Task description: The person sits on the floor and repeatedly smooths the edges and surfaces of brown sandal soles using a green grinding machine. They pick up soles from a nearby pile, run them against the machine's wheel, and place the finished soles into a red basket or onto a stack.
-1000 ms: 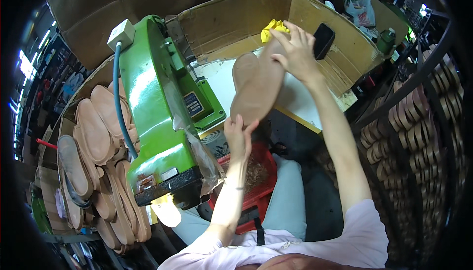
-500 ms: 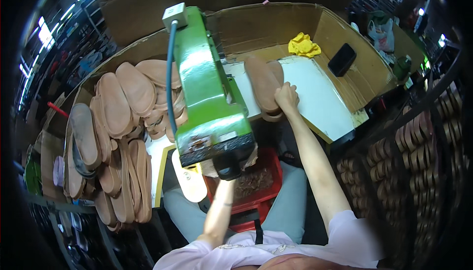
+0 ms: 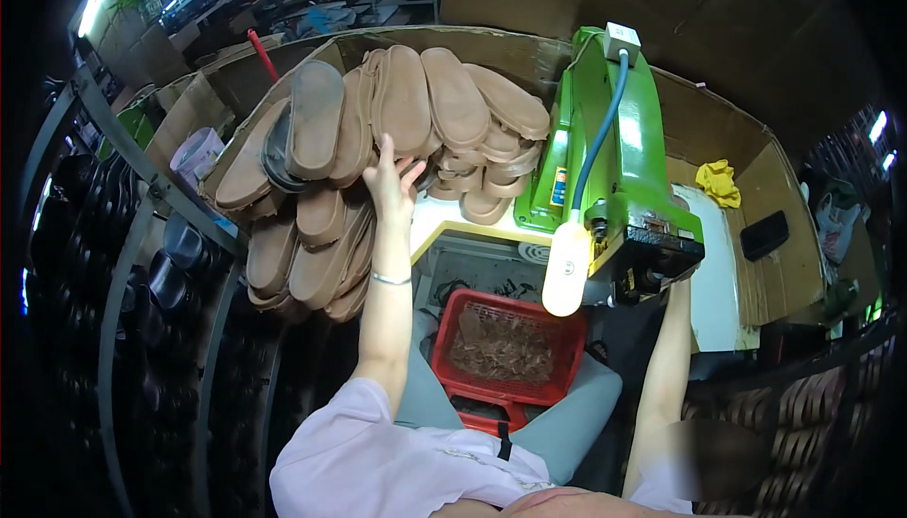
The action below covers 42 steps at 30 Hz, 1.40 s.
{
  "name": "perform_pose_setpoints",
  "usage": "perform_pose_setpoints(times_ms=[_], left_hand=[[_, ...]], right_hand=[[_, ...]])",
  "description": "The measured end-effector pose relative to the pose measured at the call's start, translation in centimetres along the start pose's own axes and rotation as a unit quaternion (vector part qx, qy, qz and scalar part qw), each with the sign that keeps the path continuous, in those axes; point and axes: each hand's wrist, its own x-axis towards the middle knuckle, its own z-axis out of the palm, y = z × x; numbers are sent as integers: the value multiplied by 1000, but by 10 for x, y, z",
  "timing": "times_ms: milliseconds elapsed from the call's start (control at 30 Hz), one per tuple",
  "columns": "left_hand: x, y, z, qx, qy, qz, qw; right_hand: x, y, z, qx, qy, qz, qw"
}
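My left hand is at the front of a heap of tan sandals, its fingers spread apart. One fingertip overlaps the lower end of an upright tan sandal; whether it touches cannot be told. Beside it lie a greyish-soled sandal and a dark sandal. To the right stands a green machine with a black head and a blue cable. My right forearm reaches up behind the machine's head, which hides that hand and anything in it.
A lit lamp hangs from the machine's front. Below is a red basket of tan scraps. At right are a white tabletop, a yellow cloth and a black phone. Cardboard walls surround the table; metal racks of dark footwear stand left.
The view has swung left. My left hand has come out from under the machine's head to the sandal heap. My right hand, earlier at sandals on the white tabletop, is now hidden behind the machine.
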Motion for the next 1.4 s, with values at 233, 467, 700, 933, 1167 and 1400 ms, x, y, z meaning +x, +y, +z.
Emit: perform_pose_setpoints(times_ms=[233, 467, 700, 933, 1167, 1400], left_hand=[[8, -18, 3, -26, 44, -27, 998], [-21, -17, -5, -75, -36, -86, 993], [88, -19, 6, -293, -122, -320, 892], [-31, 38, -17, -285, -145, -242, 916], [-274, -3, -128, -88, -72, -383, 917], [-345, -68, -186, 127, -334, -583, 729]], right_hand=[[-59, -19, -1, -70, 37, -1, 997], [-54, 7, 23, -57, 68, 44, 995], [-56, -36, 9, -38, 107, 120, 986], [-35, -25, -5, -39, 83, 109, 990], [-205, -34, 9, 278, -140, 29, 950], [-391, -11, -14, 441, -404, 117, 793]])
